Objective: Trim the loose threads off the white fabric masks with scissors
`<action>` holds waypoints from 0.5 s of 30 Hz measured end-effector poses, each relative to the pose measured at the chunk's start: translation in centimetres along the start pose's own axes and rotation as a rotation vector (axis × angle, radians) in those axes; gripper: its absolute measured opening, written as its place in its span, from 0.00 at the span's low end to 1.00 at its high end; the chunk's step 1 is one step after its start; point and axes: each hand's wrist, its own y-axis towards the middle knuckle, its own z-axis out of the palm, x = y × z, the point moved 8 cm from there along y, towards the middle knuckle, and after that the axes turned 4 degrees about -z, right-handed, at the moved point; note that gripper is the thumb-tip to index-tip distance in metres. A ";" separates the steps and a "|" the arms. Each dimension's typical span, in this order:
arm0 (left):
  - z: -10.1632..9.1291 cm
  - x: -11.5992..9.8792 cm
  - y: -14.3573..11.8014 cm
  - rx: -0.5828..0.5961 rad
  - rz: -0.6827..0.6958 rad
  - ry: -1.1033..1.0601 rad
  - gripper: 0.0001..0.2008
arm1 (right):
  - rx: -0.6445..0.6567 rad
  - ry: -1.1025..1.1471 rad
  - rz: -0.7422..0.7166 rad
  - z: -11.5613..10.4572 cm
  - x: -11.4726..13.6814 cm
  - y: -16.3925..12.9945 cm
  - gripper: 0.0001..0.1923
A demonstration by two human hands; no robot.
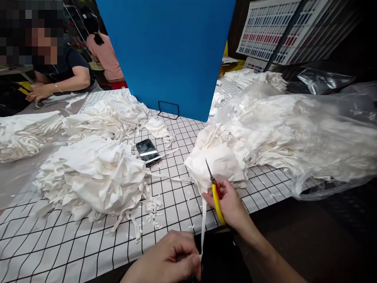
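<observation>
My right hand (231, 206) grips small yellow-handled snips (214, 188), blades pointing up against a white fabric piece (219, 165) at the table's front edge. A white strap (203, 220) hangs from that piece down to my left hand (171, 257), which pinches its lower end below the table edge. The fabric piece lies at the near end of a long heap of white pieces (265, 129), partly under a clear plastic bag (324, 137).
A grid-patterned table cover (73, 243) holds more white fabric heaps (91, 173), small cut scraps (153, 208) and a phone (148, 152). A blue board (167, 55) stands at the back. A seated person (59, 70) works at far left.
</observation>
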 end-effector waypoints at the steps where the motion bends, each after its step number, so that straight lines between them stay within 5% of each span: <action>1: 0.5 0.0 0.2 0.031 -0.002 0.047 0.18 | -0.001 0.037 0.007 0.1 -0.1 0.2 0.22; 3: 0.8 0.2 0.9 0.024 -0.016 0.112 0.16 | 0.007 0.144 0.027 0.1 -0.2 0.3 0.23; 8: -1.5 1.3 4.5 -0.290 0.002 -0.127 0.21 | 0.035 0.301 0.061 -0.1 0.2 0.0 0.25; 15: -1.4 2.0 9.1 -0.361 0.085 -0.484 0.18 | 0.043 0.362 0.061 -0.2 0.0 -0.5 0.25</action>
